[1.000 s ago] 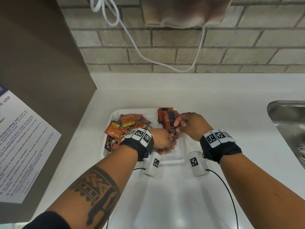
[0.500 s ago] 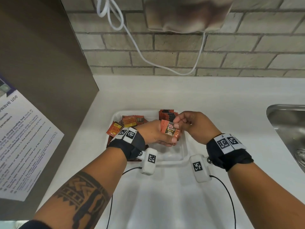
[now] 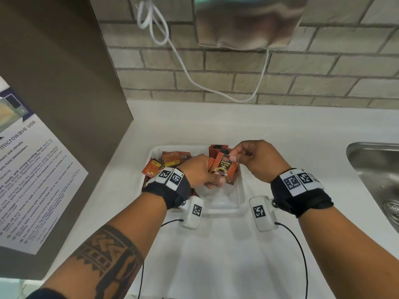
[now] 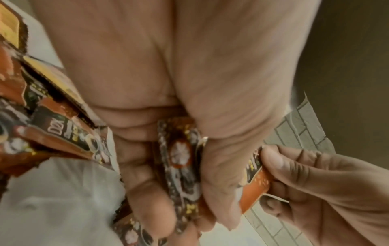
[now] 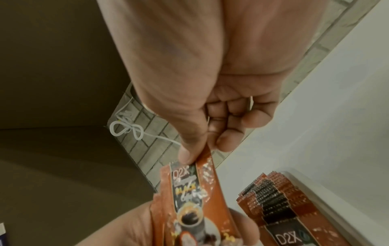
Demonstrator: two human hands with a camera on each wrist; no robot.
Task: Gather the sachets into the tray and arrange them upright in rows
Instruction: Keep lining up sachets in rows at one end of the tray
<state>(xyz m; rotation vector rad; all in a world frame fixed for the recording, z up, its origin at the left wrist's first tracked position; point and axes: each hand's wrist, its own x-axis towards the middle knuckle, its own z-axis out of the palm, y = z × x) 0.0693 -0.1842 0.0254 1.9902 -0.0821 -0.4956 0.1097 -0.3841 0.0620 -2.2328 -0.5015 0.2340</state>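
Observation:
A white tray (image 3: pixel 241 203) sits on the counter before me. Loose orange coffee sachets (image 3: pixel 167 161) lie jumbled in its left half. A row of upright sachets (image 3: pixel 218 148) stands at its far right, seen close in the right wrist view as upright sachets (image 5: pixel 271 198). My left hand (image 3: pixel 201 173) grips a small stack of sachets (image 3: pixel 224 170) above the tray; the stack (image 4: pixel 181 169) sits between its thumb and fingers. My right hand (image 3: pixel 248 157) pinches the top corner of the front sachet (image 5: pixel 189 191) of that stack.
A steel sink (image 3: pixel 375 175) lies at the right. A brown cabinet side with a microwave notice (image 3: pixel 28 180) stands at the left. A brick wall, a white cable (image 3: pixel 190 78) and a wall-mounted unit (image 3: pixel 248 20) are behind the tray.
My left hand has lifted a stack of sachets out of the tray. My right hand left the upright row and now pinches the front sachet's top.

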